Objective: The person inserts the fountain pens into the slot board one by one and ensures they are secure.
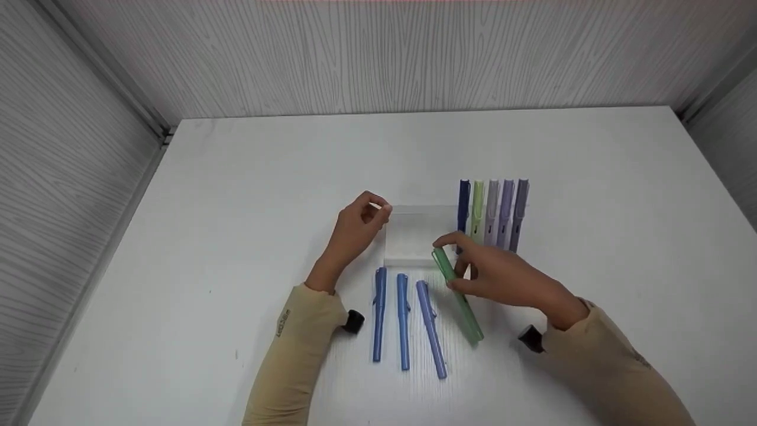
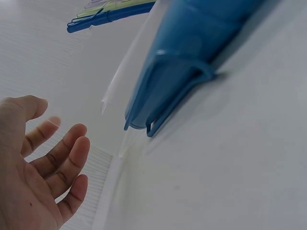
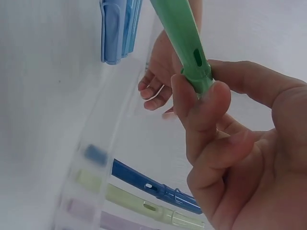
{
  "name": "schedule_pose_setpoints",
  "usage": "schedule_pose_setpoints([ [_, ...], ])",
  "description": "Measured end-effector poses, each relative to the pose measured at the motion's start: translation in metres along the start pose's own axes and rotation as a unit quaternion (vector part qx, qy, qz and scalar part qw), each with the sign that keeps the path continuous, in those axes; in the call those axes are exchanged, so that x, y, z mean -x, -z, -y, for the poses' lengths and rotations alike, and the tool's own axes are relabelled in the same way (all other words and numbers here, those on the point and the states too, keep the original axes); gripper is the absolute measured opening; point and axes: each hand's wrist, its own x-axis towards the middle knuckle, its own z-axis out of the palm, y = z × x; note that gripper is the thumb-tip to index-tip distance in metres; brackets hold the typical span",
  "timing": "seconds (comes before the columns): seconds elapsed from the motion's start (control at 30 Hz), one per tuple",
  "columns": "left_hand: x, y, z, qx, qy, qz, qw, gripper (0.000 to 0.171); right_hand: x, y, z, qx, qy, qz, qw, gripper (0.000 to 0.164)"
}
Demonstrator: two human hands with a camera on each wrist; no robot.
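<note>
Right hand (image 1: pixel 502 273): grip pinching green pen (image 1: pixel 467 313), likely light, stiff, slick; middle seeming best hold. Left hand (image 1: pixel 356 223): grip hanging loosely spread.

On the table (image 1: pixel 177 266) before you, five pens (image 1: pixel 492 204) stand side by side at the right end of the tray (image 1: pixel 414 236), with your left hand (image 1: pixel 358 225) near its far left corner. Three pens (image 1: pixel 403 322) lie nearer you, left of the pen (image 1: pixel 467 310) in your right hand (image 1: pixel 502 272).

A white table (image 1: pixel 177 236) stands before a pale wood-grain panel (image 1: pixel 384 59), with perhaps a grey strip (image 1: pixel 102 68) at left.
</note>
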Motion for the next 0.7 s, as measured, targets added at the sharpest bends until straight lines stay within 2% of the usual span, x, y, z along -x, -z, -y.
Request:
schedule_pose_setpoints([
  [0.37, 0.001, 0.001, -0.001, 0.002, 0.008, 0.0, 1.0, 0.022, 0.002, 0.007, 0.004, -0.046, -0.002, -0.033, 0.998, 0.06],
  [0.7, 0.0, 0.0, -0.001, -0.004, 0.007, 0.0, 1.0, 0.021, 0.003, 0.013, 0.004, -0.064, 0.048, -0.072, 0.994, 0.058],
])
